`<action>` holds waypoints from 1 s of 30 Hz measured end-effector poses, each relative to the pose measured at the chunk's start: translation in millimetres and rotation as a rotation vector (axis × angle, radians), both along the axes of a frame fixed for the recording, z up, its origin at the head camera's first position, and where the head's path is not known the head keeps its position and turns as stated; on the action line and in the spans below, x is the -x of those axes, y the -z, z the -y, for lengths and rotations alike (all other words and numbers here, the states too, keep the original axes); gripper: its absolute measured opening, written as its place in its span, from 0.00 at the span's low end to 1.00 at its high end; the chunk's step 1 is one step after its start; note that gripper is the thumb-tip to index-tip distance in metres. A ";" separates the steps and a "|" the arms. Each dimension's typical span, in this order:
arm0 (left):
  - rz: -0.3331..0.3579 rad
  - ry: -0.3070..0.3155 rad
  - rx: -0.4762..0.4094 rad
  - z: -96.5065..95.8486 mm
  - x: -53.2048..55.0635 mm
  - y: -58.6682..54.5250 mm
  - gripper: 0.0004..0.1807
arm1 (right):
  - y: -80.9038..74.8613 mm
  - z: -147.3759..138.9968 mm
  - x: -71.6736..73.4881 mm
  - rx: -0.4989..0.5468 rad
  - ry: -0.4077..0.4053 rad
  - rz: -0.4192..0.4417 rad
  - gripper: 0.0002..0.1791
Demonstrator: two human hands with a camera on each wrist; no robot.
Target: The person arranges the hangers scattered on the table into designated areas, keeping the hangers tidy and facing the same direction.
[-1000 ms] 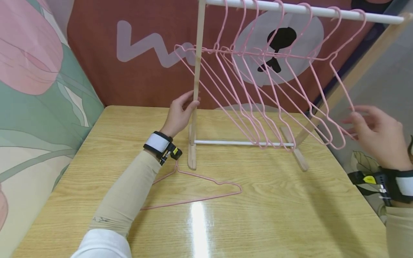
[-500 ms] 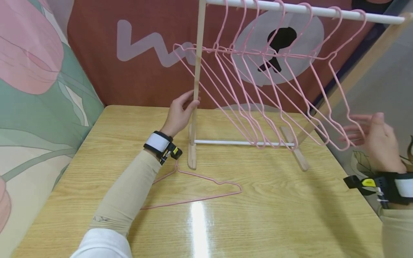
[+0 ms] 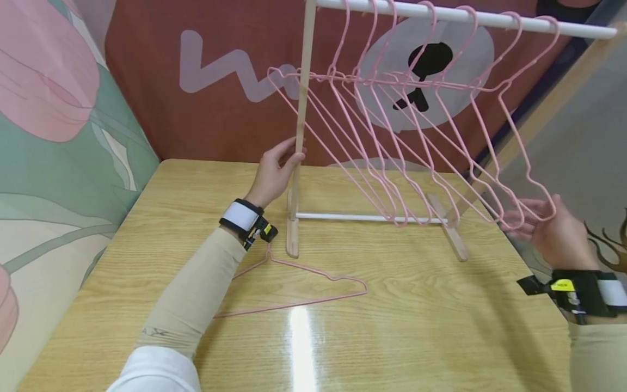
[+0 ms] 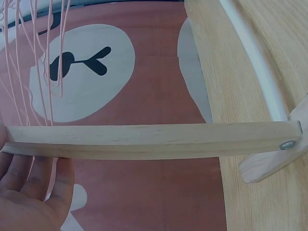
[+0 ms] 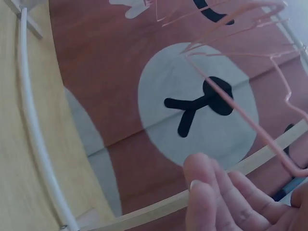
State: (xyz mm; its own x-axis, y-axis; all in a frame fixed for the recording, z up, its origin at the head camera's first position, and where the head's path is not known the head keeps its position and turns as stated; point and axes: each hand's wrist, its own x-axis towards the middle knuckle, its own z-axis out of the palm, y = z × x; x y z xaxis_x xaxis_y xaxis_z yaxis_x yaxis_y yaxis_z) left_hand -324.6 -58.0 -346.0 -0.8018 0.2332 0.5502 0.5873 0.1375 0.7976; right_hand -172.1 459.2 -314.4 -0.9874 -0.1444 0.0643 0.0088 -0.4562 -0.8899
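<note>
A wooden rack stands on the table, and my left hand [image 3: 274, 174] pinches its left post [image 3: 304, 81] between thumb and fingers. In the left wrist view, the fingers [image 4: 63, 185] curl behind that post. Several pink hangers hang from the white top rail [image 3: 490, 19]. At the rightmost hanger [image 3: 527, 163], my right hand [image 3: 560, 231] lies beneath and behind the lower end, fingers loosely extended; whether it touches the wire cannot be told. The right wrist view shows the same hand [image 5: 231, 204] under a hanger [image 5: 255, 126]. Another pink hanger [image 3: 294, 305] lies flat on the table.
The table [image 3: 392, 337] runs under the rack up to a printed red-brown backdrop [image 3: 225, 120]. A white lower rod [image 3: 362, 217] joins the rack's feet. The right foot [image 3: 458, 245] stands near the table's right edge. A floral wall [image 3: 54, 179] borders the left.
My right hand has come off the rightmost hanger's end, turned palm up and moved lower and slightly left. The rightmost hangers' ends have shifted a little. My left hand stays on the post.
</note>
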 end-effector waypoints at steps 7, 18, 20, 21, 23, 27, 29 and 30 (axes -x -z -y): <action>0.004 0.005 -0.003 1.1 -0.1 0.3 0.22 | 20.8 4.9 4.6 -0.393 -0.055 -0.011 0.25; 0.010 0.009 -0.011 -1.2 -0.9 -0.1 0.22 | 49.6 45.4 14.1 -1.077 -0.079 0.005 0.14; 0.013 0.011 -0.012 -1.1 -1.3 -0.2 0.22 | 53.6 56.2 13.8 -1.104 -0.095 -0.013 0.20; 0.015 0.011 -0.011 -1.0 -1.5 -0.4 0.22 | 55.1 61.9 13.6 -1.114 -0.097 -0.017 0.21; 0.013 0.012 -0.009 -0.4 -1.7 -1.0 0.22 | 57.2 73.4 14.3 -1.136 -0.117 -0.034 0.23; 0.004 0.007 -0.001 0.4 -2.1 -2.0 0.22 | 58.8 95.2 20.1 -1.170 -0.155 -0.072 0.19; 0.003 -0.001 0.001 1.2 -2.3 -2.1 0.22 | 60.2 106.3 23.3 -1.185 -0.168 -0.097 0.19; 0.004 -0.003 0.001 1.5 -2.6 -2.2 0.22 | 60.9 111.9 24.6 -1.192 -0.172 -0.106 0.19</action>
State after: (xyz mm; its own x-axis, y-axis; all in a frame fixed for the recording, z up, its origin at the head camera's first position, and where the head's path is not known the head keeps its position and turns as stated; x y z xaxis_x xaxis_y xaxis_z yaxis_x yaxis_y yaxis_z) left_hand -322.0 -59.6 -343.8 -0.8046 0.2315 0.5468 0.5838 0.1404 0.7997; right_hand -196.7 347.3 -375.3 -0.9474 -0.2972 -0.1191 -0.1099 0.6513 -0.7508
